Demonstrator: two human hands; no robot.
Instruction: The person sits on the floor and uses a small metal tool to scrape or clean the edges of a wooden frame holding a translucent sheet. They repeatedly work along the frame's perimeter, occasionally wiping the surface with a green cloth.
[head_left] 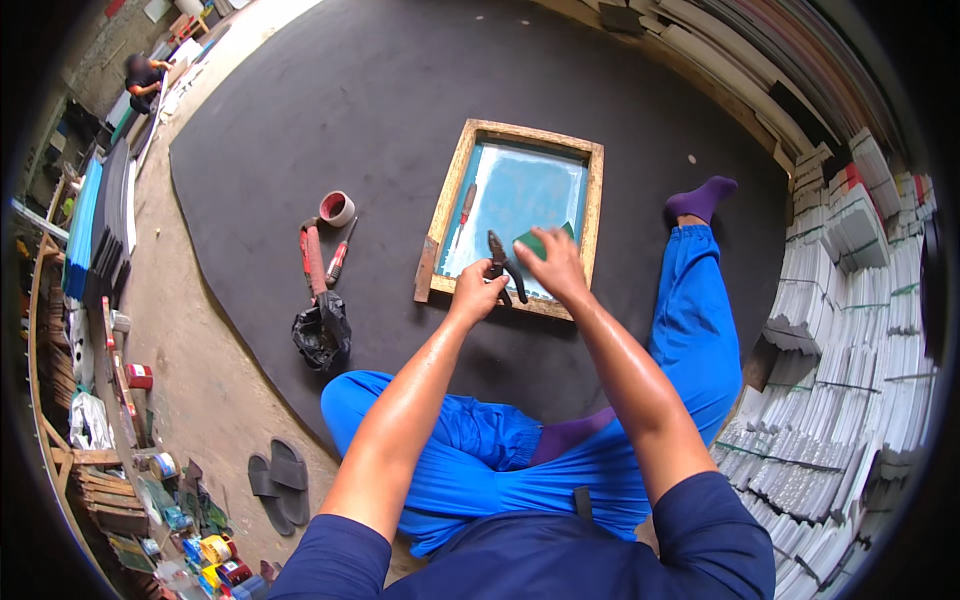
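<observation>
My left hand [480, 292] grips a pair of pliers [497, 250] with dark handles, its jaws pointing away from me. Beside it, my right hand [556, 265] has its fingers at a small dark green flat piece [540, 236], apparently pinching it; the fingertips are partly hidden. Both hands are over the near part of a wooden-framed screen [598, 190] with a blue mesh [525, 185], lying flat. On the mesh, along the left side, rests a screwdriver [467, 205] with a red and dark handle. A wooden strip [426, 268] lies against the frame's left side.
A tape roll [337, 208], a red-handled tool [312, 255], another screwdriver [341, 254] and a black plastic bag [322, 332] lie left on the dark mat [400, 100]. Slippers [279, 484] sit nearby. Stacked white sheets [840, 370] line the right. Another person [145, 82] is far left.
</observation>
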